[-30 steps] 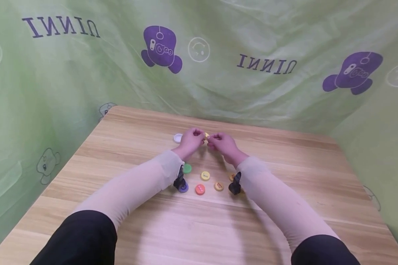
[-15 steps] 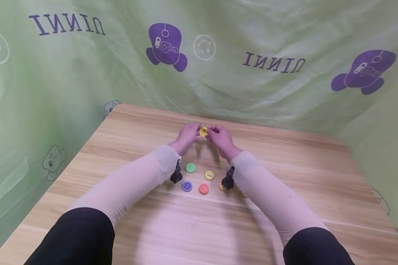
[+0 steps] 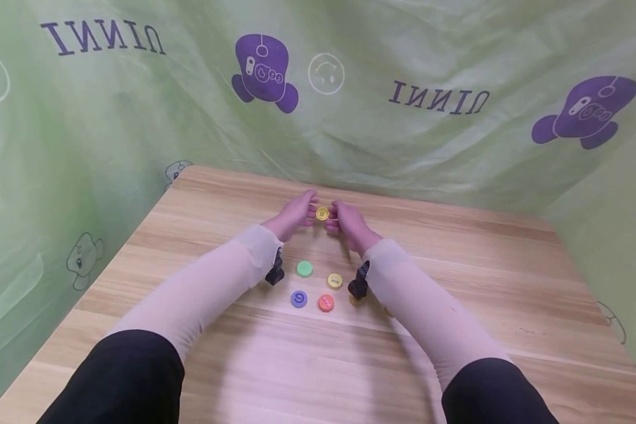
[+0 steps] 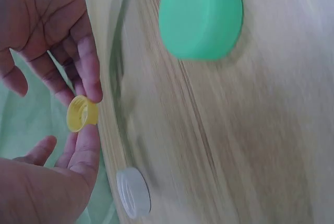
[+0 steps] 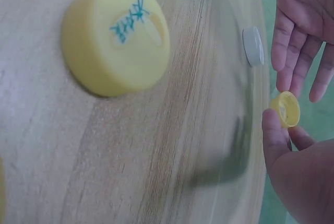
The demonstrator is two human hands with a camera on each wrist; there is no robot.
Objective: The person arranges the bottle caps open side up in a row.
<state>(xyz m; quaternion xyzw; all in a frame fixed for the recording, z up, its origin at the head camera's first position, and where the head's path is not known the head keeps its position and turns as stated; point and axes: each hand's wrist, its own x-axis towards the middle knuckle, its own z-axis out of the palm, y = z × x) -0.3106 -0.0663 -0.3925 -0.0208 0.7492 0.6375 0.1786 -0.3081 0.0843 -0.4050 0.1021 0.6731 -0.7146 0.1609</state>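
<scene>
A small yellow bottle cap (image 3: 322, 214) is held up between the fingertips of my two hands, its hollow side showing in the wrist views. My left hand (image 3: 295, 213) touches it from the left with fairly straight fingers. From the right, my right hand (image 3: 348, 224) touches it the same way. In the left wrist view, the left hand (image 4: 47, 182) is the lower one, and the right hand's thumb is apart from the cap. A white bottle cap (image 4: 133, 192) lies near the left hand; the hand hides it in the head view.
On the wooden table (image 3: 297, 365), nearer me, lie a green cap (image 3: 304, 268), a yellow cap with writing (image 3: 334, 281), a blue cap (image 3: 299, 298) and a red cap (image 3: 325, 302). Orange caps are partly hidden by the right arm. A green cloth (image 3: 191, 118) hangs behind.
A second ago both hands pinched the yellow cap with curled fingers. Their fingers have since straightened, and more of the cap shows between the fingertips. The head view has shifted slightly.
</scene>
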